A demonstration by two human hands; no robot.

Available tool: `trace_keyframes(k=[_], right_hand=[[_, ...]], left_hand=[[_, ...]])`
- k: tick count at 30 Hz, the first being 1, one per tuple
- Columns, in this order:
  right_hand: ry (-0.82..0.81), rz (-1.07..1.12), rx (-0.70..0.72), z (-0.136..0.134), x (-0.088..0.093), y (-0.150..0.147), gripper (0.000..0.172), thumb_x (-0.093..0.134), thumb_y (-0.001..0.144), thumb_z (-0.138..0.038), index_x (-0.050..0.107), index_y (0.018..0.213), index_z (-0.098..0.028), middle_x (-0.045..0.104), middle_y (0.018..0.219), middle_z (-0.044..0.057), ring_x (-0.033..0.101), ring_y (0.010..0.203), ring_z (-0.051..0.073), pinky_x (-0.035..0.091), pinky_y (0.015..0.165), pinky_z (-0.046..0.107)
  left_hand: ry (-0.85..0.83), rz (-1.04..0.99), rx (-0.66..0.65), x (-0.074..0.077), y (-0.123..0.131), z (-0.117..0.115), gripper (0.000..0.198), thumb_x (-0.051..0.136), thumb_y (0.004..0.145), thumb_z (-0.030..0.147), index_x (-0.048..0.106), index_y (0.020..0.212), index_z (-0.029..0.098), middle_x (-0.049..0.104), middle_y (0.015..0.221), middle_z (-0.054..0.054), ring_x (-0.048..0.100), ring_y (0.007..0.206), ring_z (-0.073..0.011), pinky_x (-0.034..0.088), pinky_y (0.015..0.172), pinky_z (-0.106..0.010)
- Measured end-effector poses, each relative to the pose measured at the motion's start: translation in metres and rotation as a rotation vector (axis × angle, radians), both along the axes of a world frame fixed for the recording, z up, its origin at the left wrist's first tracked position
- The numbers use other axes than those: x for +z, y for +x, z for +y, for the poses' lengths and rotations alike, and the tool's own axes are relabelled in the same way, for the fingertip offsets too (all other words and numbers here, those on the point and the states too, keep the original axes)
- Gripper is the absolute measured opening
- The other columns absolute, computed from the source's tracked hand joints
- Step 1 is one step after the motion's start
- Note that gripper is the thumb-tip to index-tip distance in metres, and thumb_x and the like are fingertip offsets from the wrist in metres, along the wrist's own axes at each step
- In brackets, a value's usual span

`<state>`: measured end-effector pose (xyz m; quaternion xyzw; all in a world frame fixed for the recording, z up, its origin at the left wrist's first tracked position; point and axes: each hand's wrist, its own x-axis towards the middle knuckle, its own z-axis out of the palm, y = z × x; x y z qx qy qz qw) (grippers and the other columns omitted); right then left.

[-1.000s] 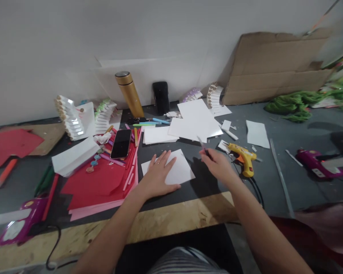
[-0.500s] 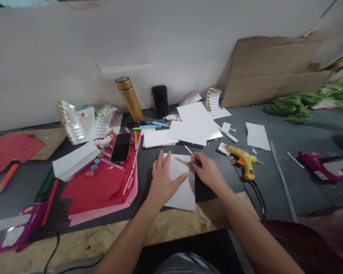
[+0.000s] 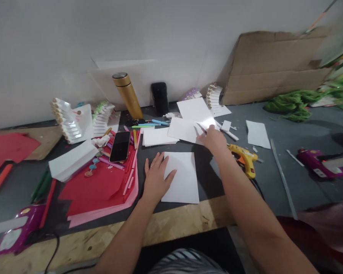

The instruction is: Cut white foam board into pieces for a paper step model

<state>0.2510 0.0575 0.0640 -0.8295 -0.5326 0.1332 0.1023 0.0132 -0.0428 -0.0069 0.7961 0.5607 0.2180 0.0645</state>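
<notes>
My left hand (image 3: 156, 177) lies flat with fingers spread on the left edge of a white sheet (image 3: 184, 179) on the dark mat. My right hand (image 3: 214, 140) reaches forward over a stack of white sheets (image 3: 188, 123), closed round a thin pen-like tool (image 3: 201, 128) whose tip points at the sheets. A yellow glue gun (image 3: 244, 158) lies just to the right of that hand.
Red and pink paper (image 3: 100, 186) and a phone (image 3: 120, 146) lie to the left. A gold flask (image 3: 127, 95) and a black object (image 3: 160, 97) stand by the wall. Purple glue guns (image 3: 317, 165) lie at both sides. Cardboard (image 3: 274, 68) leans at the back right.
My right hand moved from the near white sheet forward to the stack of sheets. My left hand slid to the sheet's left edge; the sheet now lies squarer to me.
</notes>
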Motion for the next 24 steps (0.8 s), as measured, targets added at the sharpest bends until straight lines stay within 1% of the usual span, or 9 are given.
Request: trace_keyframes(k=[3, 6, 9, 14, 16, 17, 20, 22, 24], right_hand=[[0.032, 0.038, -0.017, 0.002, -0.007, 0.001, 0.051, 0.067, 0.082, -0.038, 0.051, 0.122, -0.010, 0.066, 0.117, 0.025, 0.064, 0.109, 0.036, 0.049, 0.087, 0.044], [0.084, 0.030, -0.017, -0.001, -0.011, 0.000, 0.058, 0.072, 0.077, -0.044, 0.053, 0.120, -0.010, 0.066, 0.116, 0.027, 0.063, 0.107, 0.038, 0.049, 0.087, 0.046], [0.083, 0.020, -0.013, -0.002, -0.012, -0.003, 0.066, 0.074, 0.073, -0.048, 0.051, 0.121, -0.009, 0.065, 0.115, 0.027, 0.062, 0.108, 0.039, 0.048, 0.087, 0.046], [0.084, 0.050, -0.021, 0.000, -0.017, -0.001, 0.068, 0.076, 0.070, -0.045, 0.049, 0.122, -0.010, 0.066, 0.111, 0.023, 0.063, 0.103, 0.034, 0.048, 0.084, 0.043], [0.118, 0.074, -0.004, -0.001, -0.019, 0.003, 0.061, 0.077, 0.068, -0.043, 0.052, 0.114, -0.012, 0.066, 0.104, 0.019, 0.063, 0.096, 0.031, 0.048, 0.077, 0.038], [0.138, 0.095, 0.012, -0.002, -0.019, 0.006, 0.052, 0.076, 0.069, -0.042, 0.054, 0.107, -0.013, 0.066, 0.097, 0.015, 0.062, 0.090, 0.028, 0.047, 0.073, 0.036], [0.227, 0.258, 0.073, -0.013, -0.013, 0.012, 0.026, 0.069, 0.073, -0.039, 0.052, 0.077, -0.021, 0.054, 0.068, 0.001, 0.053, 0.066, 0.018, 0.040, 0.058, 0.029], [0.306, 0.479, 0.076, -0.026, -0.003, 0.016, 0.029, 0.065, 0.076, -0.041, 0.044, 0.068, -0.024, 0.040, 0.056, -0.005, 0.041, 0.053, 0.012, 0.032, 0.049, 0.026], [0.357, 0.730, 0.040, -0.042, 0.008, 0.020, 0.032, 0.063, 0.079, -0.044, 0.040, 0.069, -0.025, 0.031, 0.052, -0.008, 0.031, 0.045, 0.009, 0.025, 0.043, 0.024]], left_hand=[[0.008, -0.015, -0.004, 0.000, -0.001, 0.000, 0.046, 0.054, 0.094, 0.044, 0.055, 0.134, 0.020, 0.050, 0.149, -0.014, 0.041, 0.142, -0.0306, 0.017, 0.119, -0.061], [0.006, -0.046, 0.001, -0.001, -0.003, 0.001, 0.046, 0.056, 0.093, 0.043, 0.056, 0.133, 0.020, 0.051, 0.148, -0.014, 0.042, 0.141, -0.0302, 0.017, 0.119, -0.060], [-0.008, -0.128, 0.009, -0.001, -0.004, 0.003, 0.040, 0.054, 0.094, 0.034, 0.055, 0.131, 0.019, 0.057, 0.143, -0.013, 0.046, 0.139, -0.0276, 0.020, 0.119, -0.057], [-0.021, -0.292, 0.032, 0.002, -0.008, 0.007, 0.035, 0.046, 0.094, 0.020, 0.057, 0.127, 0.020, 0.065, 0.133, -0.010, 0.053, 0.133, -0.0233, 0.025, 0.118, -0.054], [-0.022, -0.358, 0.046, 0.003, -0.009, 0.009, 0.035, 0.045, 0.093, 0.018, 0.058, 0.125, 0.021, 0.068, 0.127, -0.008, 0.056, 0.129, -0.0230, 0.027, 0.118, -0.054], [-0.021, -0.391, 0.052, 0.004, -0.010, 0.010, 0.035, 0.045, 0.092, 0.017, 0.059, 0.124, 0.021, 0.070, 0.123, -0.008, 0.059, 0.126, -0.0229, 0.028, 0.117, -0.055], [-0.022, -0.532, 0.071, 0.002, -0.012, 0.012, 0.036, 0.046, 0.091, 0.017, 0.059, 0.124, 0.021, 0.073, 0.116, -0.008, 0.064, 0.116, -0.0219, 0.036, 0.114, -0.052], [-0.026, -0.672, 0.089, -0.001, -0.015, 0.015, 0.036, 0.048, 0.091, 0.019, 0.058, 0.125, 0.019, 0.071, 0.117, -0.011, 0.065, 0.113, -0.0210, 0.044, 0.108, -0.046], [-0.039, -0.826, 0.109, -0.004, -0.018, 0.018, 0.036, 0.049, 0.091, 0.021, 0.056, 0.126, 0.017, 0.068, 0.118, -0.013, 0.066, 0.112, -0.0205, 0.049, 0.103, -0.042]])
